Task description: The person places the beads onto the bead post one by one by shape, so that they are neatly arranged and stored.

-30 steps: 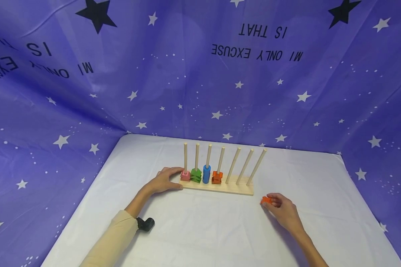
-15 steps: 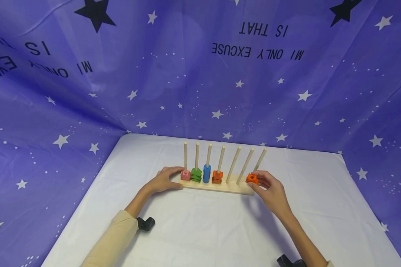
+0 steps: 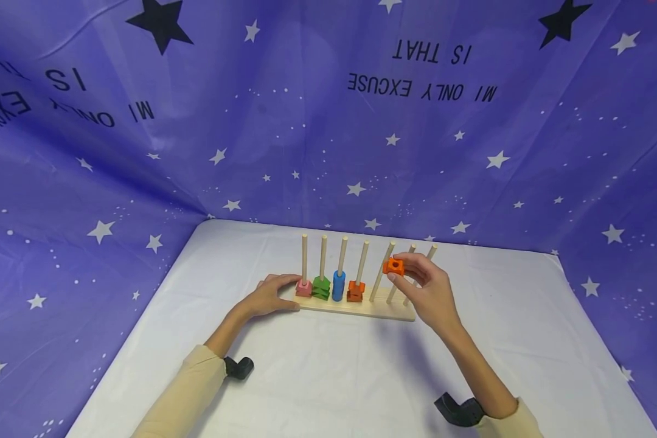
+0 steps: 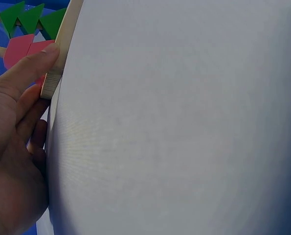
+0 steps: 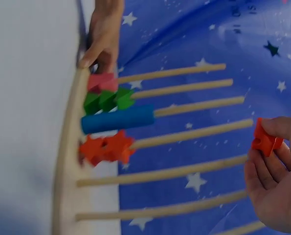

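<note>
In the head view a wooden peg rack [image 3: 361, 309] with several upright dowels stands on the white table. From its left end, the dowels carry pink pieces [image 3: 303, 289], green pieces [image 3: 321, 288], blue cylinders [image 3: 338, 286] and orange star-shaped beads [image 3: 355, 291]. My left hand [image 3: 265, 296] grips the rack's left end, its thumb on the front edge as the left wrist view shows. Between thumb and fingers, my right hand [image 3: 429, 289] pinches another orange star-shaped bead [image 3: 395, 266] with a hole through it. The bead is raised in front of the bare dowels, near the tip of the fourth in the right wrist view.
Three dowels at the rack's right end, among them one bare dowel [image 5: 162, 175], carry no pieces. The white-covered table [image 3: 317, 377] is bordered by a purple star-printed cloth [image 3: 328, 152] at the back and sides.
My right hand has lifted the orange star-shaped bead and brought it left from beside the rack to above its right part. My left hand has stayed at the rack's left end.
</note>
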`<state>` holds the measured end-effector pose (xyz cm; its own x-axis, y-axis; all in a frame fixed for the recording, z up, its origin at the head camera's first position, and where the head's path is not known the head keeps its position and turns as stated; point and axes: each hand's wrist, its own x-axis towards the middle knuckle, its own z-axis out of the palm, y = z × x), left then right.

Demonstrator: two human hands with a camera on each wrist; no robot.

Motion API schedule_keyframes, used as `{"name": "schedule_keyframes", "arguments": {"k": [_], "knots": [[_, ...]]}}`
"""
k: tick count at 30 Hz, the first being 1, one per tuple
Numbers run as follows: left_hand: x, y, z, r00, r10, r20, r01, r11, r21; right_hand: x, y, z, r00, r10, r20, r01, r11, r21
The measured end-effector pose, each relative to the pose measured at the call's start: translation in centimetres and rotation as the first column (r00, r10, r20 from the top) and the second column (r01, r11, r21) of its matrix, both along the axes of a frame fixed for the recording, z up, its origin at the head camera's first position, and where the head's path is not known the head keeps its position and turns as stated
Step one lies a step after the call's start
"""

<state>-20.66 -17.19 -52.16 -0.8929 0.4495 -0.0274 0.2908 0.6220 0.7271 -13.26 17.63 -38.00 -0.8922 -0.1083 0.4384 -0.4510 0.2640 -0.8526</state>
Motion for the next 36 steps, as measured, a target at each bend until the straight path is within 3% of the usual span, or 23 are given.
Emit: {"name": "schedule_keyframes", "arguments": {"k": [11,23,36], "knots": [[0.0,-0.1,0.0,1.0,-0.009,-0.011,0.009,1.0,0.014,-2.1,-2.2,2.3,0.994,-0.031,-0.109,0.025,0.998,-0.062],[-0.1,-0.2,-0.1,1.0,-0.005,-0.01,0.005,1.0,0.002,-4.3,-3.6,2.3,0.998,0.056,-0.038,-0.06,0.993,-0.102],[-0.1,-0.2,-0.1,1.0,-0.004,-0.007,0.004,1.0,0.002,-5.1,-3.8,0.7,0.997,0.045,0.068,-0.038,0.995,-0.096]]}}
